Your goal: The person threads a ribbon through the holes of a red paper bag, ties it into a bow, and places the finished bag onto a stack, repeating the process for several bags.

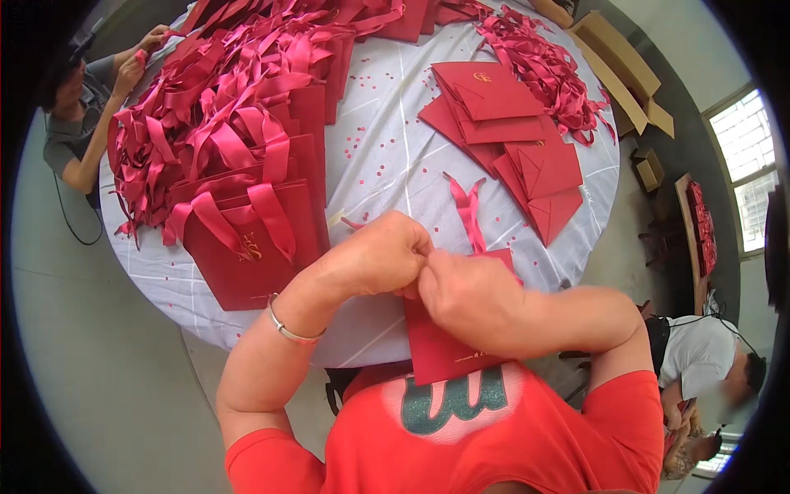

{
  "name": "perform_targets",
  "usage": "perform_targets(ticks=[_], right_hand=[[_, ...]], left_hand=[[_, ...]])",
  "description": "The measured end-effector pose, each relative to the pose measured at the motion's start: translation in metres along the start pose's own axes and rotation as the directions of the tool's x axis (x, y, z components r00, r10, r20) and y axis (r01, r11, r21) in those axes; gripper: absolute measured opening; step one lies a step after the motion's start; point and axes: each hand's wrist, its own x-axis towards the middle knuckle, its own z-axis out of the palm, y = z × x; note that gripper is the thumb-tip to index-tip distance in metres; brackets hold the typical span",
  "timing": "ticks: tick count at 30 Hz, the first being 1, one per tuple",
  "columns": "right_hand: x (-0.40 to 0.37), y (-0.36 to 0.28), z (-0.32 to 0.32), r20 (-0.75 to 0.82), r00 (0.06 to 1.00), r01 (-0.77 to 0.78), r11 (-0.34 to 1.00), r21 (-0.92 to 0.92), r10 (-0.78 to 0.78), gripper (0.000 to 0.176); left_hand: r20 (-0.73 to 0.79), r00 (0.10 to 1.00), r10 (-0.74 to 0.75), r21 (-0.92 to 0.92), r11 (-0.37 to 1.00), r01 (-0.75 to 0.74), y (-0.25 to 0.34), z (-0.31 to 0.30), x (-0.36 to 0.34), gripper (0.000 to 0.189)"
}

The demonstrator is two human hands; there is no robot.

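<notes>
A red paper bag (444,350) lies at the table's near edge, against my shirt. Above its upper part my left hand (387,253) and my right hand (469,292) meet, fingers pinched together. What they pinch is hidden by the fingers. A pink ribbon (467,212) runs from the bag's top edge onto the tablecloth beyond my right hand. Left of my hands stand red bags with ribbon handles (247,247), packed in a row. Flat red bags without handles (494,107) lie in an overlapping pile at the right.
The round table has a white cloth (378,177) scattered with small red dots. Loose pink ribbons (543,70) are heaped at the back right. One person (78,115) is at the far left, another (699,354) at the right. An open cardboard box (621,70) stands behind.
</notes>
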Motion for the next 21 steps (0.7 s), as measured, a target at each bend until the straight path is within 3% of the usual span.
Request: perform_targets(ticks=[1, 2, 8, 10, 12, 13, 15, 16, 18, 20, 21], right_hand=[[0.006, 0.009, -0.003, 0.066, 0.998, -0.033, 0.978, 0.204, 0.020, 0.009], [0.008, 0.016, -0.004, 0.113, 0.991, -0.093, 0.958, 0.271, 0.065, 0.008], [0.004, 0.034, 0.000, 0.001, 0.976, -0.193, 0.867, 0.459, 0.217, 0.007], [0.009, 0.042, -0.002, -0.017, 0.963, -0.218, 0.814, 0.538, 0.270, 0.009], [0.012, 0.054, -0.002, 0.231, 0.956, -0.291, 0.696, 0.657, 0.181, 0.014], [0.014, 0.061, -0.007, 0.223, 0.952, -0.305, 0.688, 0.658, 0.209, 0.014], [0.019, 0.076, -0.019, 0.439, 0.896, -0.432, 0.355, 0.829, 0.063, 0.025], [0.020, 0.086, -0.015, 0.430, 0.903, -0.419, 0.267, 0.868, 0.017, 0.025], [0.028, 0.096, -0.021, 0.637, 0.770, -0.634, 0.166, 0.755, 0.038, 0.024], [0.030, 0.098, -0.014, 0.628, 0.778, -0.621, 0.191, 0.760, 0.029, 0.022], [0.032, 0.096, -0.005, 0.612, 0.791, -0.577, 0.303, 0.759, -0.027, 0.023]], left_hand=[[0.001, 1.000, -0.024, 0.027, 0.999, 0.024, -0.001, -0.001, 0.001, 0.013], [-0.002, 1.000, -0.022, 0.030, 0.999, 0.022, 0.000, -0.001, 0.001, 0.013], [0.007, 1.000, -0.002, 0.046, 0.999, 0.002, 0.000, 0.001, -0.002, 0.015], [-0.016, 0.999, 0.029, -0.034, 0.999, -0.030, 0.009, 0.005, -0.011, 0.013], [-0.018, 0.999, 0.038, 0.004, 0.999, -0.038, 0.013, 0.008, -0.015, 0.011], [-0.042, 0.997, 0.059, 0.022, 0.998, -0.058, 0.014, 0.009, -0.016, 0.009], [-0.043, 0.998, 0.055, 0.060, 0.997, -0.052, 0.017, 0.010, -0.019, 0.009], [-0.056, 0.995, 0.077, 0.065, 0.995, -0.073, 0.018, 0.009, -0.021, 0.011], [-0.069, 0.993, 0.098, 0.078, 0.993, -0.093, 0.024, 0.010, -0.027, 0.018], [-0.073, 0.989, 0.129, 0.115, 0.986, -0.120, 0.027, 0.011, -0.030, 0.018], [-0.082, 0.985, 0.151, 0.139, 0.980, -0.139, 0.027, 0.012, -0.031, 0.018]])
